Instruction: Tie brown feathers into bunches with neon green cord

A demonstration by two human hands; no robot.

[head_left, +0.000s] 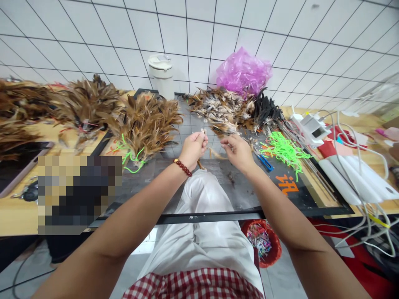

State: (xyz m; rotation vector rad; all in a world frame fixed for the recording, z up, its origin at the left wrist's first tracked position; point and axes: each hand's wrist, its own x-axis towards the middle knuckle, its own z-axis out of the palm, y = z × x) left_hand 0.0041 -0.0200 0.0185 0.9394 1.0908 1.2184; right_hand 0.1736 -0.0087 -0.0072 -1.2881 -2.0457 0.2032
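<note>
My left hand [193, 150], with a beaded bracelet on the wrist, is closed in a pinch over the middle of the table. Pale quill ends [203, 131] poke out above its fingertips, and a brown feather tip [201, 165] shows below. A little to the right, my right hand [238, 152] has thumb and fingers drawn together; what they hold, if anything, is not clear. Between the hands is a pale tan feather [217, 155]. Just beyond them lies a loose heap of mixed feathers [218, 107]. Bundled brown feathers [146, 124] with green ties lie to the left.
Green strings [285, 148] and a blue-handled cutter [265, 162] lie right of my hands. Farther right are white chargers and cables [313, 126]. A white cup [162, 77] and a purple plastic bag [245, 71] stand by the wall. A red bin [274, 251] sits below the table edge.
</note>
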